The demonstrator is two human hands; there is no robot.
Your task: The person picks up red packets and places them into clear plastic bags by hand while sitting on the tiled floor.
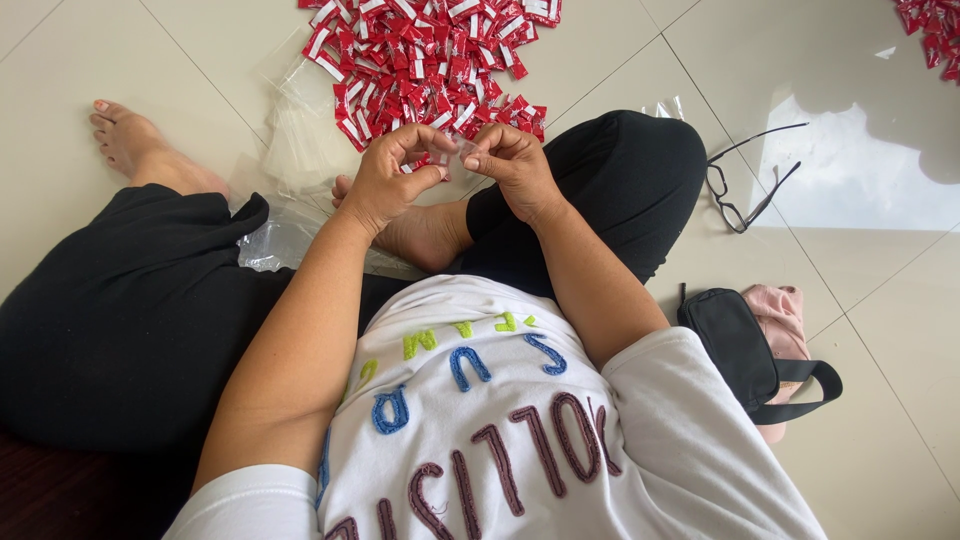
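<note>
I sit cross-legged on a tiled floor. My left hand [390,175] and my right hand [510,162] meet in front of me, both pinching a small clear plastic bag [455,148] between fingertips. Just beyond my hands lies a big pile of small red and white sachets [420,60]. A stack of clear plastic bags [295,140] lies to the left of the pile, near my foot. What the small bag holds is hidden by my fingers.
Black-framed glasses [745,185] lie on the floor to my right. A black pouch with a strap [740,345] rests on a pink cloth item [785,315] by my right side. More red sachets [935,35] sit at the top right corner.
</note>
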